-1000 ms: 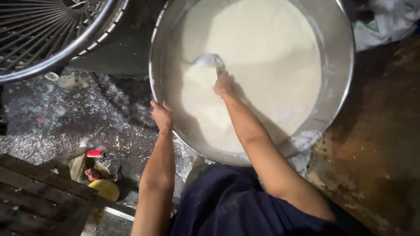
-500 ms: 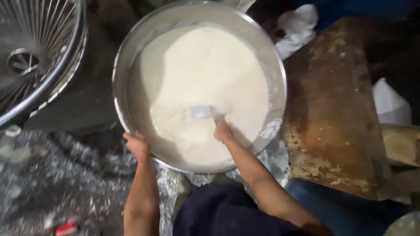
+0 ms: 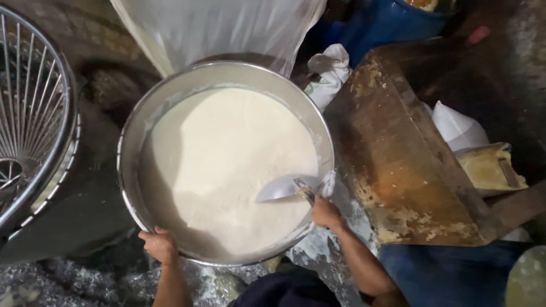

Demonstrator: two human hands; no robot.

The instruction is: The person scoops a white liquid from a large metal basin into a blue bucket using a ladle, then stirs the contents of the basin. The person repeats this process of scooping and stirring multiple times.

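Two bare arms come up from the bottom of the picture, with no sleeves on the parts that show. The left hand (image 3: 161, 245) and the right hand (image 3: 326, 214) have no gloves, no rings and no watch that can be seen. Between the arms, at the bottom edge, is a bit of dark blue cloth (image 3: 287, 291) that the person wears; it looks plain and soft, and too little of it shows to tell what kind of clothing it is.
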